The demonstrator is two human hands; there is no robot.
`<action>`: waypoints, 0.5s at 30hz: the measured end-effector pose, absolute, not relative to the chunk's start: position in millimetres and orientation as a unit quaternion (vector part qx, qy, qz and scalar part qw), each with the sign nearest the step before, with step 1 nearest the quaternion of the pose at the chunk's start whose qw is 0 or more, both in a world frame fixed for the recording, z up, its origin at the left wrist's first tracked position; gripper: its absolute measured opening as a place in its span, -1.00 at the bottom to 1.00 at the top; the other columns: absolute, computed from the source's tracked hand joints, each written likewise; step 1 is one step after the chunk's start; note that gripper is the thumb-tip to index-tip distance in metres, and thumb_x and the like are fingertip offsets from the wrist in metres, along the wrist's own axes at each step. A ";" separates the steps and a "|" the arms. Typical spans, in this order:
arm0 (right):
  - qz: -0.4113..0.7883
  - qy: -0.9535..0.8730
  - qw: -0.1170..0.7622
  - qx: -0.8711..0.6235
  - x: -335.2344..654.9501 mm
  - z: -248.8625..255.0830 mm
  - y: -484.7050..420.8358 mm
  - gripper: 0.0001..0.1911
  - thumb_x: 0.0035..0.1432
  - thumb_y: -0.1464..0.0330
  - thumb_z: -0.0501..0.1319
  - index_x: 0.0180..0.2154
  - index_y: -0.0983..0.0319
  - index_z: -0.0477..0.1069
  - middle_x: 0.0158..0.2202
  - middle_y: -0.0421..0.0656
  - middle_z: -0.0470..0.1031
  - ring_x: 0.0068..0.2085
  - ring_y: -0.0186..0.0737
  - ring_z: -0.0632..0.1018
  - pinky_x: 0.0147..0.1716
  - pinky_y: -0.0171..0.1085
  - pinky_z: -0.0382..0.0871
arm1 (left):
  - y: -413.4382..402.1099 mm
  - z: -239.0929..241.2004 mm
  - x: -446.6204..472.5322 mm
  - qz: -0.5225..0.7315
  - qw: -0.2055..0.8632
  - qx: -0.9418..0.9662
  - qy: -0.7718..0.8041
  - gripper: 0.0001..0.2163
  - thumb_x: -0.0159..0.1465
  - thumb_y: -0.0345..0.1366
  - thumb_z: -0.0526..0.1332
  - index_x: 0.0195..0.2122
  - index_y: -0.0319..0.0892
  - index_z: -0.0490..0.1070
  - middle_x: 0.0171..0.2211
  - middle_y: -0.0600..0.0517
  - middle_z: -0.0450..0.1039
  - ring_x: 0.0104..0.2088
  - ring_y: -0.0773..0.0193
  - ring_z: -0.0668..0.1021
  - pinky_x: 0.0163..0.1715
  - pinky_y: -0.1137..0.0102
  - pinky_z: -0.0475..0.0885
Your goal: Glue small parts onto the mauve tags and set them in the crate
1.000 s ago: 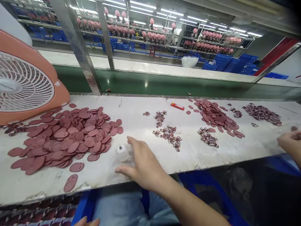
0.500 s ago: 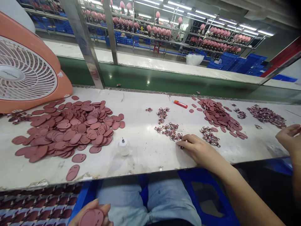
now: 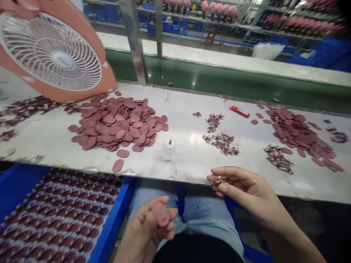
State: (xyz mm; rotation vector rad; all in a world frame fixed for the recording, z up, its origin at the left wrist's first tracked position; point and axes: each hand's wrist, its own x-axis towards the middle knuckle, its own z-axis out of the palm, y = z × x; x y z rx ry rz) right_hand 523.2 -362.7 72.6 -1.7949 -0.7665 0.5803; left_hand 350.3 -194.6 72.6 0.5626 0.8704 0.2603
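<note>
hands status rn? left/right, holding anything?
Left hand: closed on a dark red oval piece, held over the lap.
Right hand: fingers pinched on a small patterned piece.

The fan point(image 3: 52, 54) is cut off at the top left edge. The small piece point(image 3: 218, 180) between the right hand's fingers point(image 3: 227, 179) is too tiny to identify. The far shelves point(image 3: 246, 14) are blurred.

Two hands show: the left hand point(image 3: 149, 230) holds one maroon oval piece point(image 3: 161, 213), the right hand point(image 3: 241, 188) pinches one small trinket point(image 3: 217, 180). On the table point(image 3: 189, 160) lie two big heaps of ovals, one fan point(image 3: 55, 54) far left, one white bottle point(image 3: 168, 149), one red lighter point(image 3: 240, 111), and one blue tray point(image 3: 115, 226) near left.
</note>
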 end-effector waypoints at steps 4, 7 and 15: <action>0.394 -0.290 0.605 -0.628 492.6 85.4 -333.7 -0.85 0.21 0.26 0.33 -0.16 0.07 0.56 -0.25 -0.15 0.65 -0.35 -0.27 0.64 -0.44 -0.37 0.58 | -196.6 73.9 345.8 0.074 0.879 0.273 0.383 -0.61 -0.12 -0.03 0.52 -0.33 -0.18 0.64 -0.53 0.00 0.59 -0.56 0.38 0.55 -0.50 0.52 0.48; 0.400 -0.333 0.590 -0.618 484.3 92.0 -318.7 -0.89 0.19 0.33 0.35 -0.21 0.03 0.59 -0.27 -0.21 0.61 -0.28 -0.28 0.61 -0.32 -0.36 0.54 | -194.0 69.2 339.1 0.054 0.892 0.294 0.339 -0.64 -0.05 0.00 0.48 -0.38 -0.20 0.63 -0.51 0.02 0.55 -0.53 0.38 0.53 -0.48 0.51 0.46; 0.323 -0.451 0.495 -0.669 479.2 104.5 -304.0 -0.89 0.21 0.39 0.33 -0.23 0.04 0.56 -0.37 -0.31 0.61 -0.38 -0.37 0.59 -0.38 -0.43 0.46 | -189.1 62.1 331.6 0.031 0.907 0.307 0.285 -0.65 0.04 0.02 0.41 -0.38 -0.20 0.64 -0.49 0.03 0.54 -0.54 0.43 0.52 -0.48 0.56 0.43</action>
